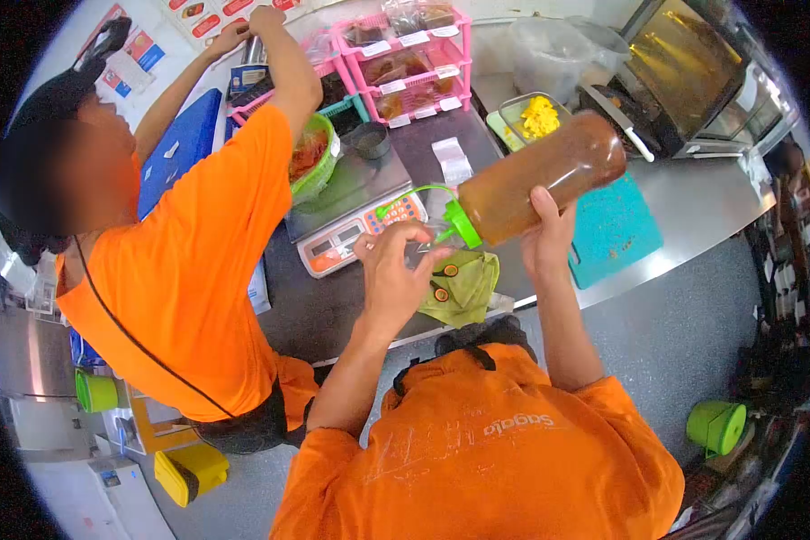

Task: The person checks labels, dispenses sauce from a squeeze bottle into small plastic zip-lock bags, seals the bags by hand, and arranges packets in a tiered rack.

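My right hand (pixel 549 236) grips a large squeeze bottle (pixel 540 175) of brown sauce, tilted with its green nozzle cap pointing down to the left. The cap's strap loops above it. My left hand (pixel 396 274) is pinched around a small clear container (pixel 432 236) at the nozzle tip; its exact shape is hard to make out. Below the nozzle lies a green cloth (pixel 466 292), with orange-handled scissors (pixel 445 283) on it. A kitchen scale (pixel 355 236) stands just beyond my left hand.
A co-worker in an orange shirt (pixel 189 297) reaches up on the left. A green bowl (pixel 319 162) of red food sits by the scale. Behind are pink stacked racks (pixel 405 76) and a tray of yellow pieces (pixel 535 117). A knife (pixel 616 121) and teal cutting board (pixel 616 229) are right.
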`<state>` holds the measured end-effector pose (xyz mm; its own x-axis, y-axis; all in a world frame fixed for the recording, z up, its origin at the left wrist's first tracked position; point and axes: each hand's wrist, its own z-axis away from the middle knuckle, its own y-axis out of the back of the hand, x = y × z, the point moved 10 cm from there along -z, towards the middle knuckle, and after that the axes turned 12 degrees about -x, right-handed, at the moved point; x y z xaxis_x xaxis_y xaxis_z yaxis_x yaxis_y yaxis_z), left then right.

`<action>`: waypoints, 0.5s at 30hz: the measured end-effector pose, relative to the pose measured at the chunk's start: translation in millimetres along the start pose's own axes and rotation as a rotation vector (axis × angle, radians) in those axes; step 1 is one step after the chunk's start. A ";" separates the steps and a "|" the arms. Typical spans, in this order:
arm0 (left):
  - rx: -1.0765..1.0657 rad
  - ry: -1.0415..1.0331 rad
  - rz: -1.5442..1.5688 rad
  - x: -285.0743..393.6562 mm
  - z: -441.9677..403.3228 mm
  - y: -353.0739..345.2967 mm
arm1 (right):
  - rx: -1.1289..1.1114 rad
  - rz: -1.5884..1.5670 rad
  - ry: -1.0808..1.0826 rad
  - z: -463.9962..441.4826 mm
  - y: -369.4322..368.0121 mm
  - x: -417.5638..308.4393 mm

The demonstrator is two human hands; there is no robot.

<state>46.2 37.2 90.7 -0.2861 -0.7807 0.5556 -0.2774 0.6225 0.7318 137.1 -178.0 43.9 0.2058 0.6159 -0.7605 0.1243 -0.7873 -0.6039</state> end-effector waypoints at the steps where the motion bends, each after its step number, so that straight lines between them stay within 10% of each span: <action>1: 0.003 -0.005 0.006 2.2 -1.5 2.6 | -0.001 0.005 0.006 -3.0 -1.3 -4.6; 15: 0.039 0.121 0.704 -21.8 1.0 3.2 | -0.340 0.456 0.264 -2.9 -102.4 -86.8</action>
<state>50.7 56.3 80.5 -0.3064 -0.1918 0.9324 -0.0973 0.9807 0.1698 109.3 -150.9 172.4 0.5382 0.2221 -0.8130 0.2609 -0.9612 -0.0899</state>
